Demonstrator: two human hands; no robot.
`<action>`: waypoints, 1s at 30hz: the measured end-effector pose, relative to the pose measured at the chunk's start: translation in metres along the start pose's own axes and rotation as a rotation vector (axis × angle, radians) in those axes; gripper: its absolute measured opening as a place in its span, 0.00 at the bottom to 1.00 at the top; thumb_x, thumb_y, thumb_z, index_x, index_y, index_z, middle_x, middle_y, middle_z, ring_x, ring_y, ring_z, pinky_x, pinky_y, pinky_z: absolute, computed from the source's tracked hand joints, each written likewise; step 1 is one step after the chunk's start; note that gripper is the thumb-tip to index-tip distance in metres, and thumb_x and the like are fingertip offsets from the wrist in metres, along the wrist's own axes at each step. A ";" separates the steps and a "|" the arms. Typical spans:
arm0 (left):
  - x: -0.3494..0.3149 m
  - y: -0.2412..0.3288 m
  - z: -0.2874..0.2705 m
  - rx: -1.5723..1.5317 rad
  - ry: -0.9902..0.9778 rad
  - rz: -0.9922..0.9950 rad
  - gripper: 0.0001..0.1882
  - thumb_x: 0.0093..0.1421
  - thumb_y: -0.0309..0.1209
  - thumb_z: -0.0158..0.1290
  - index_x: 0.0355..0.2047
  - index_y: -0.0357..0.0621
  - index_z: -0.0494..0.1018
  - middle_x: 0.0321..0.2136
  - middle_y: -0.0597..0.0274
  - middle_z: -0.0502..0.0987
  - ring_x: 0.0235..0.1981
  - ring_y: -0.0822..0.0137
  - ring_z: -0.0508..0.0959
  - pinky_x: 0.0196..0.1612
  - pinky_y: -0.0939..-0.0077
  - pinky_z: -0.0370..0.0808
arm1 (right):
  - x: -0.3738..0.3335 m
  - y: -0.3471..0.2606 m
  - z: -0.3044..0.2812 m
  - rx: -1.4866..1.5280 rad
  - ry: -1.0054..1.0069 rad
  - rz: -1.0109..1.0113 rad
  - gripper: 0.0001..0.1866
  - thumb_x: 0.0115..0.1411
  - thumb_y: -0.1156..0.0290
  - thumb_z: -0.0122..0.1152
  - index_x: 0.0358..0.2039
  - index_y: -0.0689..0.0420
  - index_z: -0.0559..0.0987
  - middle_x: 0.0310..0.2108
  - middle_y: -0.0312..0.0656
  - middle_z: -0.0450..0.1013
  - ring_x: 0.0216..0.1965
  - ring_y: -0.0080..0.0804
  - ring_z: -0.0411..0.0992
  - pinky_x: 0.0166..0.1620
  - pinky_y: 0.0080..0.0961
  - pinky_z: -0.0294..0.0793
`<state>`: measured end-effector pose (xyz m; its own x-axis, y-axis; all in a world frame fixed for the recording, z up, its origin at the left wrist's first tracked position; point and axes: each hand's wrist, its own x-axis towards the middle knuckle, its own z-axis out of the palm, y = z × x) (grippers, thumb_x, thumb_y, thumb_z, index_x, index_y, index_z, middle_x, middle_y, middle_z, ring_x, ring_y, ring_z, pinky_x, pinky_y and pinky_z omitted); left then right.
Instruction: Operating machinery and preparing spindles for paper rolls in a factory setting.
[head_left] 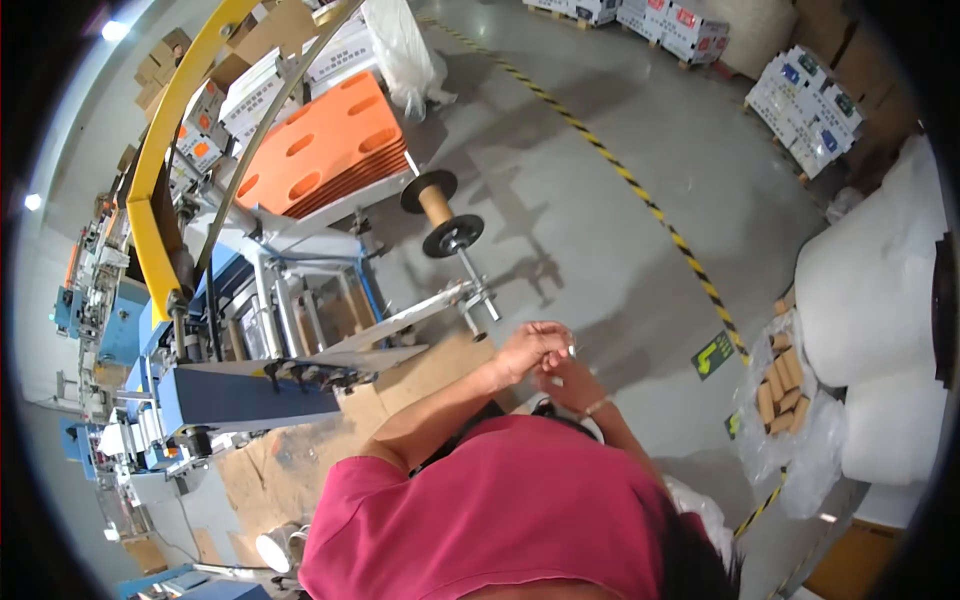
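My two hands come together in front of my body. My left hand (532,352) is closed, its fingers curled together; a tiny white spot shows at its fingertips, too small to name. Just below and to the right, my right hand (570,385) is also closed, with its fingers bent up toward the left ones; what they pinch, if anything, is hidden. Nearest to both hands is the end of a metal shaft (478,282) on the machine, apart from them. That shaft carries a spool with black discs (453,236) and a brown core (435,205).
A blue and metal machine (250,398) with a yellow curved bar (150,200) fills the left. Stacked orange panels (335,140) lie behind it. At right are large white rolls (865,300) and a plastic bag of cardboard tubes (785,390). Striped tape (640,190) crosses the floor.
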<state>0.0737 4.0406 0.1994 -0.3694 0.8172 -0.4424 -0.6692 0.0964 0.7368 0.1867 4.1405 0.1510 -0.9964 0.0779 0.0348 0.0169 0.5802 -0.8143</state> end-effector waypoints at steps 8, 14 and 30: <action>0.118 0.018 0.056 0.079 -0.030 -0.086 0.06 0.51 0.31 0.53 0.25 0.41 0.72 0.19 0.67 0.72 0.17 0.77 0.68 0.18 0.83 0.62 | 0.000 0.023 -0.118 0.059 0.749 0.080 0.19 0.45 0.66 0.65 0.37 0.58 0.72 0.32 0.43 0.72 0.35 0.41 0.69 0.40 0.30 0.68; 0.200 0.067 0.076 0.050 -0.195 -0.217 0.06 0.52 0.30 0.52 0.25 0.41 0.72 0.15 0.66 0.68 0.14 0.77 0.64 0.17 0.84 0.59 | 0.060 0.110 -0.165 0.048 0.299 0.284 0.13 0.49 0.63 0.57 0.31 0.59 0.72 0.28 0.52 0.72 0.32 0.51 0.70 0.34 0.38 0.68; 0.460 0.175 0.064 0.861 -0.267 0.196 0.11 0.53 0.36 0.49 0.24 0.40 0.72 0.19 0.61 0.73 0.22 0.64 0.74 0.25 0.71 0.70 | 0.177 0.315 -0.307 -0.079 0.641 0.631 0.12 0.58 0.62 0.49 0.36 0.56 0.73 0.25 0.51 0.71 0.24 0.46 0.71 0.28 0.36 0.68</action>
<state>-0.1721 4.4694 0.1578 -0.1929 0.9571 -0.2161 0.1397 0.2447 0.9595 0.0416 4.5857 0.0783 -0.5627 0.8237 -0.0700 0.5739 0.3283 -0.7502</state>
